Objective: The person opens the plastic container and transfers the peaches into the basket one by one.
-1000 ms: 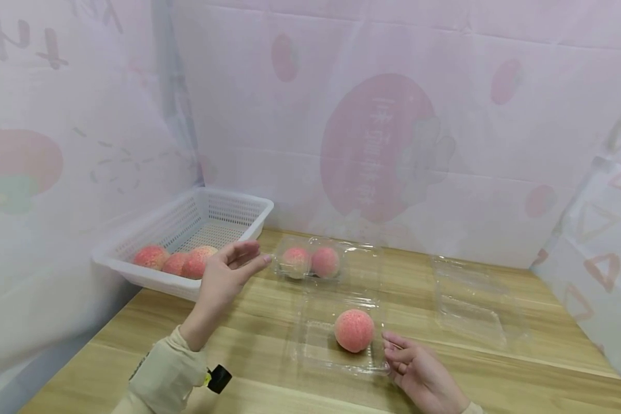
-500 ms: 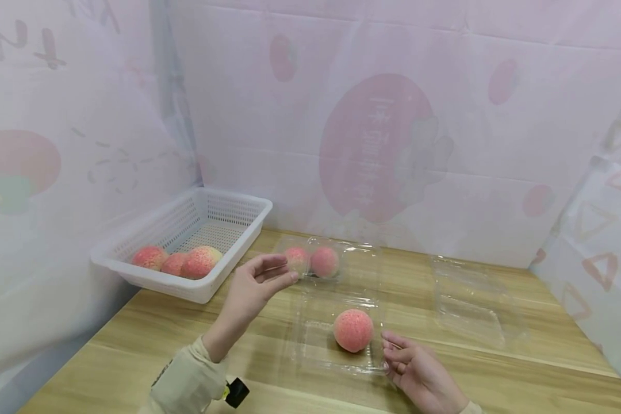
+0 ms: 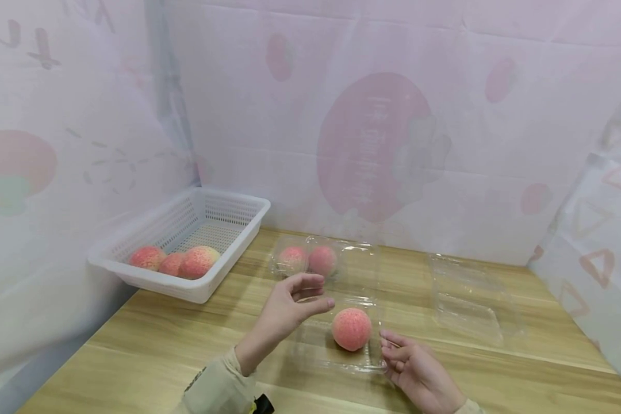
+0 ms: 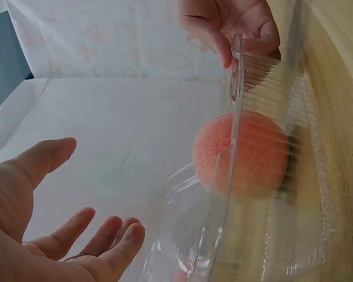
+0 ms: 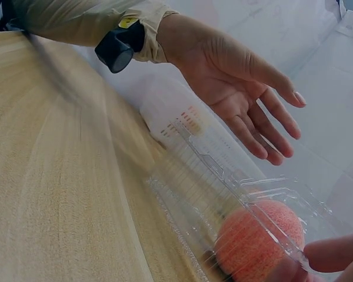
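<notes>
Fingers of the left hand (image 3: 290, 302) were spread and held nothing, hovering just above the far-left corner of the clear tray (image 3: 315, 353). The right hand (image 3: 416, 371) pinched the tray's near-right edge on the wooden surface (image 3: 134, 356). Between both hands, a pink peach (image 3: 351, 329) sat inside the tray.

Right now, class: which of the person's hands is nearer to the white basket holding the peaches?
Left. The left hand hovers open between the basket and the clear tray; the right hand holds the tray's far edge, farther from the basket.
</notes>
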### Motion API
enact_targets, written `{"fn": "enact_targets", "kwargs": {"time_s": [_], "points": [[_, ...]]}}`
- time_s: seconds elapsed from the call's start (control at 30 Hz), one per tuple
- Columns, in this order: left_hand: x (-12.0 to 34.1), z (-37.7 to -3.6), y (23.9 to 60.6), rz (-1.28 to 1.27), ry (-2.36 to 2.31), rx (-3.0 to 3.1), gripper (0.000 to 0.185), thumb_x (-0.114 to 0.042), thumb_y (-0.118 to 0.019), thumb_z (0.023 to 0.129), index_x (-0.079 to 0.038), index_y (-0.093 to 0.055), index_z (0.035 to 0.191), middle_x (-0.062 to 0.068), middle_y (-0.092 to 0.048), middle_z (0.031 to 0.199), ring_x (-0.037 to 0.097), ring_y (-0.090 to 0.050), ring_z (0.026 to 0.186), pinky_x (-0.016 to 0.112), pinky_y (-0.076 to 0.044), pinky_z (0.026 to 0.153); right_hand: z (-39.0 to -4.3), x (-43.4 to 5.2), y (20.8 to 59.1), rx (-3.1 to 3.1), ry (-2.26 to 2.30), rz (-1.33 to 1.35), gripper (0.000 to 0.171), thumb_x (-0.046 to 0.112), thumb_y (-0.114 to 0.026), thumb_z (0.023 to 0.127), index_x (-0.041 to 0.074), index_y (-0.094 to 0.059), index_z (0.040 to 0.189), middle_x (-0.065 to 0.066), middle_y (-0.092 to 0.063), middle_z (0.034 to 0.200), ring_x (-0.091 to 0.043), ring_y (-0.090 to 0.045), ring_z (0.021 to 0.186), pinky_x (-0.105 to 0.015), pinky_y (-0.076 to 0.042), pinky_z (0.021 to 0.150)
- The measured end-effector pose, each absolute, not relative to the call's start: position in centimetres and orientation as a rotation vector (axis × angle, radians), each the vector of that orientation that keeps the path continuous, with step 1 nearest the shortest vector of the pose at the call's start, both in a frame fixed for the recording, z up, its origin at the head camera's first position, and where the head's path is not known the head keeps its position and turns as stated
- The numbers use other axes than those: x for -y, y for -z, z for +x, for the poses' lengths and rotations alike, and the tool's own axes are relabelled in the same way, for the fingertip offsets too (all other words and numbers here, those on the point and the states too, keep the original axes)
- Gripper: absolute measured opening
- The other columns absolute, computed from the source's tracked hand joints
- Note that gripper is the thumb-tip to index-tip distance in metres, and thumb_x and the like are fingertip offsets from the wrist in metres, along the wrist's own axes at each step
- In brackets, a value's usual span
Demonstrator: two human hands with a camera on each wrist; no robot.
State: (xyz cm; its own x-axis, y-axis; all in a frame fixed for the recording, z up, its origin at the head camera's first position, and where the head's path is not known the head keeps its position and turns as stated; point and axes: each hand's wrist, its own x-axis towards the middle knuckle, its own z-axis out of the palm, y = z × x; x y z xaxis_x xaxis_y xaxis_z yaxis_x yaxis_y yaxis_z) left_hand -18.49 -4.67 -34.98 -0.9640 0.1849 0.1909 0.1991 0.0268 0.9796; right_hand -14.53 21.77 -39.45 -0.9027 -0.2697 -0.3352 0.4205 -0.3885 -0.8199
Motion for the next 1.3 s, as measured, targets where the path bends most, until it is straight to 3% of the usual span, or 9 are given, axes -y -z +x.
{"fn": "enact_targets", "kwargs": {"time_s": [0.27, 0.43, 1.03, 1.3], "points": [[2.5, -18.3, 36.0, -0.466, 2.088, 2.367, 0.057, -0.025, -0.085, 0.079, -0.001, -0.061, 0.125, 0.011, -0.062, 0.124, 0.033, -0.055, 0.118, 0.046, -0.047, 0.099, -14.5, -21.8, 39.3, -1.437, 2.312, 0.237, 0.05, -0.006, -0.051, 0.096, -0.007, -0.031, 0.142, -0.005, -0.059, 0.099, -0.015, -0.056, 0.092, -0.031, -0.045, 0.085], [1.3, -18.1, 36.7, -0.467, 2.07, 2.373, 0.057, -0.019, -0.085, 0.078, 0.002, -0.06, 0.125, 0.014, -0.061, 0.125, 0.038, -0.054, 0.119, 0.05, -0.045, 0.1, -14.5, -21.7, 39.2, -1.45, 2.313, 0.262, 0.051, -0.005, -0.052, 0.096, -0.008, -0.03, 0.143, -0.005, -0.058, 0.098, -0.016, -0.055, 0.093, -0.032, -0.044, 0.087], [1.2, -17.8, 38.1, -0.406, 2.018, 2.454, 0.066, -0.018, -0.086, 0.076, 0.006, -0.055, 0.13, 0.025, -0.056, 0.13, 0.044, -0.053, 0.118, 0.051, -0.047, 0.097, -14.3, -21.5, 39.1, -1.46, 2.315, 0.263, 0.048, -0.006, -0.052, 0.096, -0.008, -0.033, 0.141, -0.006, -0.057, 0.101, -0.018, -0.054, 0.095, -0.031, -0.044, 0.088], [1.5, -18.0, 38.3, -0.445, 2.083, 2.477, 0.063, -0.008, -0.084, 0.076, 0.012, -0.053, 0.128, 0.027, -0.057, 0.127, 0.044, -0.055, 0.116, 0.05, -0.048, 0.096, -14.2, -21.3, 39.3, -1.458, 2.312, 0.248, 0.058, -0.007, -0.052, 0.094, -0.01, -0.025, 0.146, -0.007, -0.055, 0.1, -0.018, -0.053, 0.092, -0.031, -0.044, 0.086]]}}
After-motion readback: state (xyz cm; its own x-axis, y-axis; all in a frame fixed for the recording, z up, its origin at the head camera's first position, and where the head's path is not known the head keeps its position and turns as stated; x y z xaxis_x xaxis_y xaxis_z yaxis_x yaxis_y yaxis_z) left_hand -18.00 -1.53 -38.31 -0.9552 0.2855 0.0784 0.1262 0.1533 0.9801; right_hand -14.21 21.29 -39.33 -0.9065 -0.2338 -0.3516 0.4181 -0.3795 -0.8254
